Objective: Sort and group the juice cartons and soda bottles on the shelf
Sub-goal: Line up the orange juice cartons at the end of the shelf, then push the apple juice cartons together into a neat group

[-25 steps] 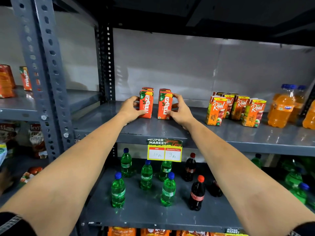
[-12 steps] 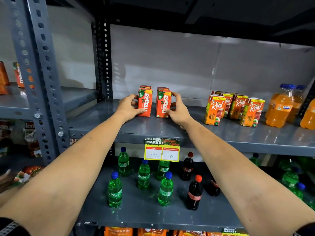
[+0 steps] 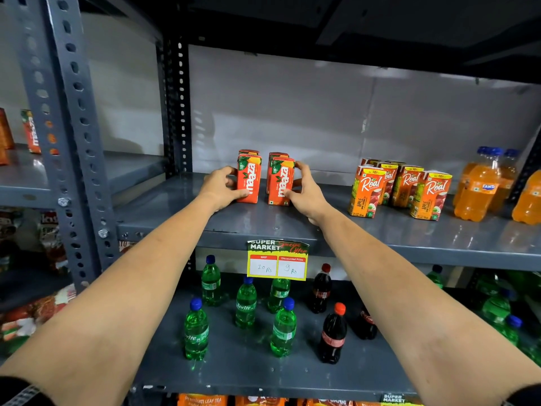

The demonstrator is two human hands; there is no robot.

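Observation:
Two short rows of red-orange Maaza cartons stand upright on the grey upper shelf [image 3: 164,218]. My left hand [image 3: 219,190] grips the left Maaza row [image 3: 250,178] from its left side. My right hand [image 3: 307,191] grips the right Maaza row [image 3: 281,181] from its right side. A narrow gap separates the two rows. Further right stand several orange Real apple cartons [image 3: 404,189], then orange Fanta bottles [image 3: 480,191] at the shelf's right end.
On the lower shelf stand green Sprite bottles [image 3: 246,303] and dark cola bottles [image 3: 333,335]. A yellow price tag [image 3: 277,260] hangs from the upper shelf's front edge. A perforated grey upright [image 3: 67,142] stands at left, with more Maaza cartons [image 3: 30,131] beyond it.
Both hands stay on the Maaza cartons. The two rows stand slightly closer to the shelf's middle in view as my head shifted left and nearer.

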